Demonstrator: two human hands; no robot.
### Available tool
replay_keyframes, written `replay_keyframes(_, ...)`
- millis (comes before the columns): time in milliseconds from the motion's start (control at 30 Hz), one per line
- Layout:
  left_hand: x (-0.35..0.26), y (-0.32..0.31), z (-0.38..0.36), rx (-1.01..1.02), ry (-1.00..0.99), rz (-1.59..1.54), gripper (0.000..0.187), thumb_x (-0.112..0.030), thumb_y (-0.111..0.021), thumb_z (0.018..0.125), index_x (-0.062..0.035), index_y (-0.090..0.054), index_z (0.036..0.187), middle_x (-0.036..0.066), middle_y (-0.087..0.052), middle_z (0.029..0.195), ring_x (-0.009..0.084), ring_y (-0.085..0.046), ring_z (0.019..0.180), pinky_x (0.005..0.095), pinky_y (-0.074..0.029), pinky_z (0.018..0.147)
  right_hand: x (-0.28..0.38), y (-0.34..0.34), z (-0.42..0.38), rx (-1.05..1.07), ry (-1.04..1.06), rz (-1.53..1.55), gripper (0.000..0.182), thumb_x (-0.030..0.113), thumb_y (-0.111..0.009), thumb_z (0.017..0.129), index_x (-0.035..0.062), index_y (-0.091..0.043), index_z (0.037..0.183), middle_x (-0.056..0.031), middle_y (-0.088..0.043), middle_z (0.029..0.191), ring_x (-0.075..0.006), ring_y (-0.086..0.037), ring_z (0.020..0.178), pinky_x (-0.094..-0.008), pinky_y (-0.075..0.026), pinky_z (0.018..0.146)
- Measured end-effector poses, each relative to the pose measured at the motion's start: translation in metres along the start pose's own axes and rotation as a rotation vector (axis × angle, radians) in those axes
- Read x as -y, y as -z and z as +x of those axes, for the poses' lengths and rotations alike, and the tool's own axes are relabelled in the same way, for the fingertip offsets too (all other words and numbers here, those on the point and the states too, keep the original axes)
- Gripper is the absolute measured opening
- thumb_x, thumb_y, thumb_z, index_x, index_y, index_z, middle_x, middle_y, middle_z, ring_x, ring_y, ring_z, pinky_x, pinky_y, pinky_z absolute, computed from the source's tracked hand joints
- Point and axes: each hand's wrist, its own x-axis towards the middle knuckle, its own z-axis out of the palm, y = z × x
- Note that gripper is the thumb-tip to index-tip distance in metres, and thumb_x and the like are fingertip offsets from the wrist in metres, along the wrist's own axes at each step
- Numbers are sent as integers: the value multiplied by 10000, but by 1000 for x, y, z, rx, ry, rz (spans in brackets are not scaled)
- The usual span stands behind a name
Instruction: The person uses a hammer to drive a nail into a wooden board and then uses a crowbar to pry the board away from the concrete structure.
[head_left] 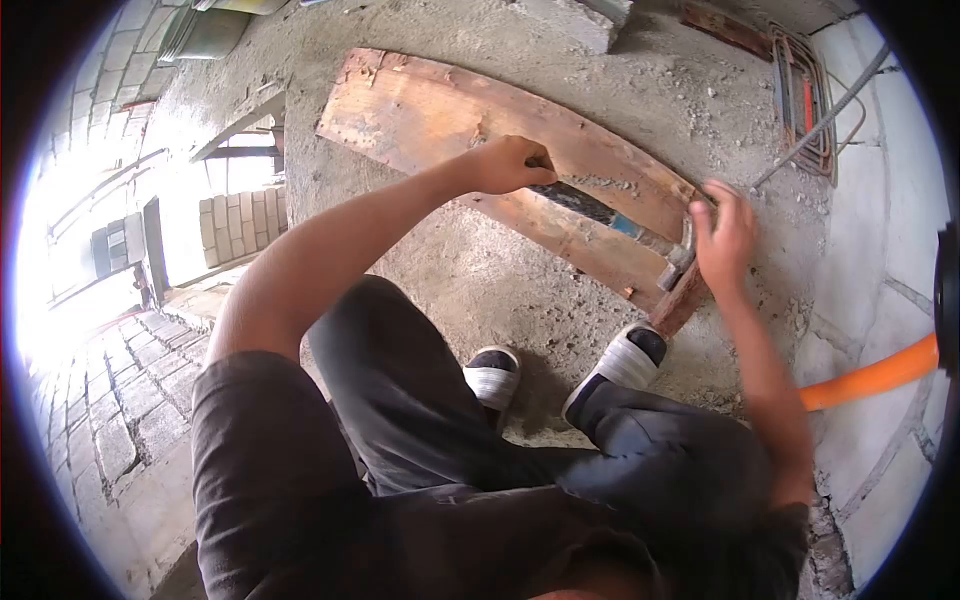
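Note:
A wide plywood board [430,110] with a worn, splintered face lies on the rough concrete floor in front of me. Across it rests a hammer [600,213] with a black and blue handle, its metal head by the board's right end. My left hand [512,165] is closed around the handle's far end. Along that right end runs a reddish-brown wood strip [682,303], partly hidden by the hammer head and my fingers. My right hand [727,238], slightly blurred, grips the strip at the board's end, thumb on the near side.
Both my sandalled feet [630,360] stand close to the board's near edge. A block wall [900,260] rises on the right, with an orange pipe [870,375] and bent metal rods [805,110] beside it. A concrete block [580,22] lies beyond the board.

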Motion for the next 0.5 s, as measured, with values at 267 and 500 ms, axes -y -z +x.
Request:
replay_keyframes(267,34,-17,-11,-224,-7,-353,322,-298,-598,927,-7,-653,1054,119,-694,932,195,-643,865,326,-484,809,159,-78,15,644,267,-113,746,465,-681,854,-20,-419,1356,-241,-567,1266,-367,-553,1196,-451,-433,1031)
replay_keyframes(500,138,-2,-6,-965,-39,328,276,-307,-610,915,-72,-648,1055,100,-649,1048,298,-598,1038,404,-478,921,218,-129,38,638,-187,-12,634,623,-546,876,8,-645,995,-172,-705,885,-355,-687,851,-435,-547,791)
